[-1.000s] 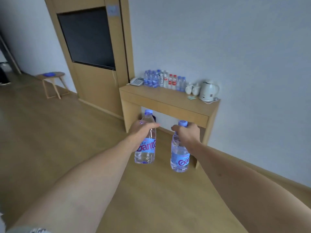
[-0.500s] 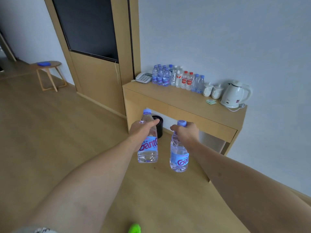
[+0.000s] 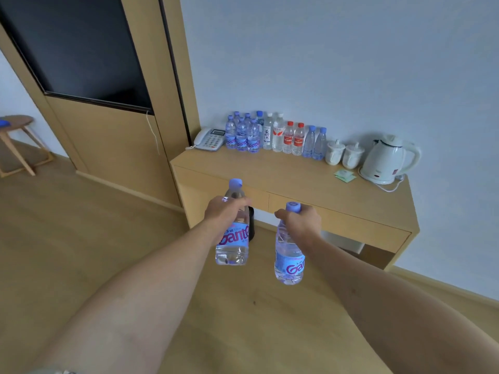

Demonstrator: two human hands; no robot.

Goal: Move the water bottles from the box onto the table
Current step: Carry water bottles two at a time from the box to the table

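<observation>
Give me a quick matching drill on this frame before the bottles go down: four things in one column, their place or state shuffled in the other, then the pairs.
Things
1. left-hand bottle
2. right-hand bottle
3. kettle
4. telephone

Places or states
A. stands at the right end of the table, cord trailing
B. held round its upper body by the left hand, cap clear above the fingers
C. sits at the left end of the table, beside the blue-capped bottles
D. hangs from the right hand, gripped at the neck just under the cap

Pairs: 1-B, 2-D, 3-A, 4-C
</observation>
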